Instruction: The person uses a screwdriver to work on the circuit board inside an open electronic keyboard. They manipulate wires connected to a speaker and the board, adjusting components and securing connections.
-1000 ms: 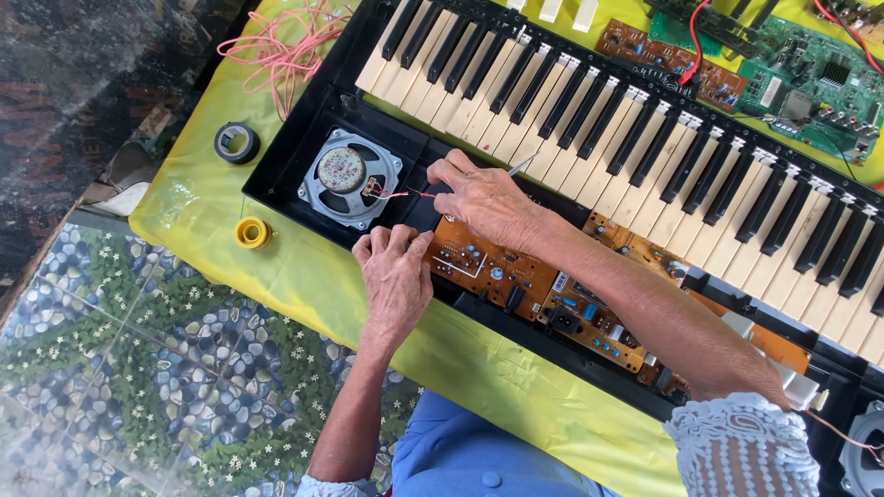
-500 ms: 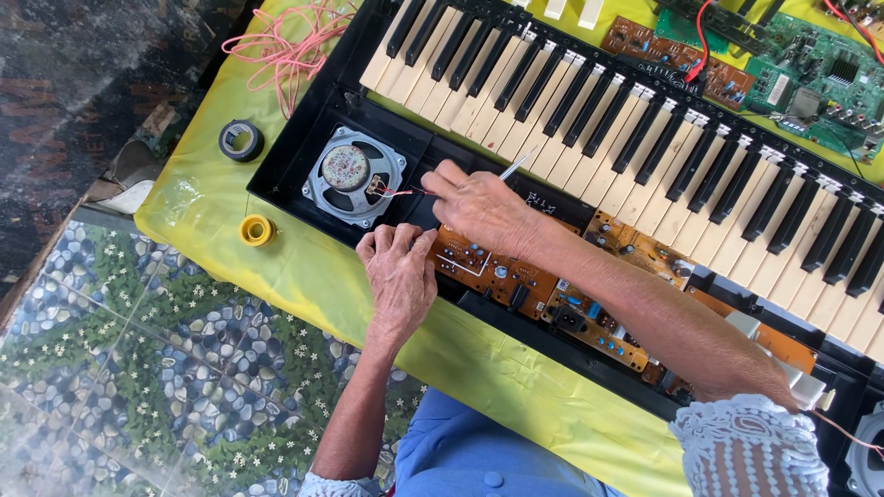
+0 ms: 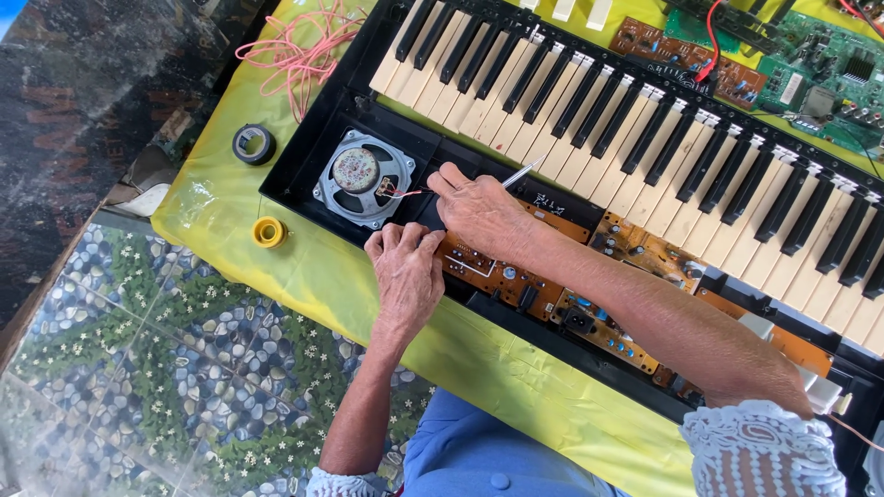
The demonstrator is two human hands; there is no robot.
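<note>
An opened electronic keyboard (image 3: 645,120) lies across a table covered with a yellow cloth (image 3: 516,387), its black and white keys running from the far left toward the near right. The right hand (image 3: 479,212) rests over the near edge of the black casing, fingers closed around a thin metal tool (image 3: 520,173) whose shaft pokes out toward the keys; whether it is a screwdriver or tweezers I cannot tell. The fingertips of that hand sit just beside the thin red wires (image 3: 405,191) that lead to the round speaker (image 3: 361,177), which is set in the left end of the casing with its grey metal frame facing up. The left hand (image 3: 405,276) lies just near of the right one, palm down, fingers curled and pressing on the casing rim beside the orange circuit board (image 3: 543,285); it holds nothing that I can see. That board stretches right along the near side of the keyboard, under the right forearm. On the cloth to the left of the casing sit a black roll of tape (image 3: 252,144) and, nearer, a small yellow roll (image 3: 269,232). A tangle of pink wire (image 3: 299,51) lies at the far left, and a green circuit board (image 3: 829,78) lies beyond the keys at the far right.
</note>
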